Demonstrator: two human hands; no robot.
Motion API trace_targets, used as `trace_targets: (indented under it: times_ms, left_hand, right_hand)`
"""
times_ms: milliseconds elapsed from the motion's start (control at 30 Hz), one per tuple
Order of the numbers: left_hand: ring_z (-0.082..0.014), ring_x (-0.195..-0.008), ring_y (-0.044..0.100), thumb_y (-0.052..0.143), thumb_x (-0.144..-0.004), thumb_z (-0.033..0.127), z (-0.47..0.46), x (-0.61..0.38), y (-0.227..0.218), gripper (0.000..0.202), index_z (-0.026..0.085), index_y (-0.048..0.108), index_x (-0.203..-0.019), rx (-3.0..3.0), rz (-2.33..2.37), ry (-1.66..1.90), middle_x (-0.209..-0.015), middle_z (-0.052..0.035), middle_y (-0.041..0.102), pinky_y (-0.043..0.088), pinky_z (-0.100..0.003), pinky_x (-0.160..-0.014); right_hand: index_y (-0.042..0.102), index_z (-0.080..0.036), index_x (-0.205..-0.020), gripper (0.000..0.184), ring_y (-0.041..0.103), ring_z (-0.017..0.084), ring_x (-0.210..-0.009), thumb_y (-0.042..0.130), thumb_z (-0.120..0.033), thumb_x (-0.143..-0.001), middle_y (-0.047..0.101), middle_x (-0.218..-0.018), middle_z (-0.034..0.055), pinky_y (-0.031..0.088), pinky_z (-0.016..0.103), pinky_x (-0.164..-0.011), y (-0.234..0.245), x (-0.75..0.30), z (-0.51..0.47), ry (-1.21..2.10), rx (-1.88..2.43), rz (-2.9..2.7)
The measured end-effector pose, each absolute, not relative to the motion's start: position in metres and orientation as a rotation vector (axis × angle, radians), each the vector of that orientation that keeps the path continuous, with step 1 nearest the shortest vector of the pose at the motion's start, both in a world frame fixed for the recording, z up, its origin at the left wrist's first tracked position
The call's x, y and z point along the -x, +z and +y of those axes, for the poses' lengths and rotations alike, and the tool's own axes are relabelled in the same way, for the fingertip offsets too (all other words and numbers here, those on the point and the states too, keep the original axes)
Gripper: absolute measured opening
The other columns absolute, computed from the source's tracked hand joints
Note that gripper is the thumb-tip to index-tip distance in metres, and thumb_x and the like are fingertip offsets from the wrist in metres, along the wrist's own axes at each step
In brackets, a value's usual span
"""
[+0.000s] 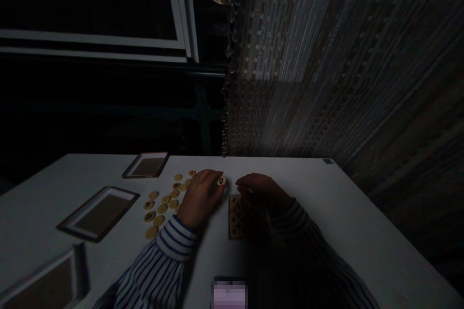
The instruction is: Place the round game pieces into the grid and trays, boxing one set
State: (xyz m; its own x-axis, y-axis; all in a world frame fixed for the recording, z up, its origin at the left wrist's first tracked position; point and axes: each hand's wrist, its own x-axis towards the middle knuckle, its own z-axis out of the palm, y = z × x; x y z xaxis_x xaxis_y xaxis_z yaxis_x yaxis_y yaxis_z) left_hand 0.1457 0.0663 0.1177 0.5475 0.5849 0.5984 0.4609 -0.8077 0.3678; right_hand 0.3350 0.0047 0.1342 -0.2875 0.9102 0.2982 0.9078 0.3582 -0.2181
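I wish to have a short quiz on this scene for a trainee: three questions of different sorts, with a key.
1. True or false: the left hand holds a round token at its fingertips.
2. Which thing lies closest to the right hand? A) a patterned board B) a cup C) a pair of scissors
3. Fill in: the loose tokens lie on the table to the ___ of the left hand.
Key: 1 true; 2 A; 3 left.
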Motion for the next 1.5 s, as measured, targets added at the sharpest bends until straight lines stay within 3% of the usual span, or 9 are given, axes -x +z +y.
trace_targets:
  times_ms: [433,967,1500]
  left_hand:
    - [-0.0193,-0.091,0.053,0.047,-0.082,0.026,0.045,-0.158,0.128,0.024,0.019,0.051,-0.105,-2.616,0.761,1.045,-0.095,-0.0059,0.059,0.042,-0.037,-0.082]
    - [-0.0192,-0.091,0.053,0.051,-0.079,0.023,0.038,-0.164,0.120,0.027,0.020,0.049,-0.106,-2.602,0.650,0.980,-0.095,-0.0052,0.058,0.042,-0.037,-0.082]
    - [-0.0192,-0.097,0.054,0.054,-0.077,0.025,0.039,-0.165,0.115,0.029,0.020,0.051,-0.106,-2.398,0.705,0.968,-0.103,-0.0064,0.059,0.044,-0.036,-0.084]
  right_hand:
    - [0.059,-0.017,-0.091,0.019,0.058,0.011,-0.068,0.049,-0.029,-0.081,0.065,-0.077,0.0013,0.043,0.021,-0.063,0.141,-0.337,-0.011,0.437,1.437,-1.890]
    - [0.058,-0.017,-0.092,0.019,0.058,0.012,-0.075,0.053,-0.030,-0.079,0.064,-0.082,0.0025,0.044,0.023,-0.067,0.129,-0.344,-0.015,0.608,1.295,-1.834]
    - [0.060,-0.016,-0.090,0.018,0.059,0.012,-0.074,0.052,-0.029,-0.080,0.065,-0.083,0.0030,0.045,0.023,-0.067,0.133,-0.345,-0.015,0.578,1.282,-1.884]
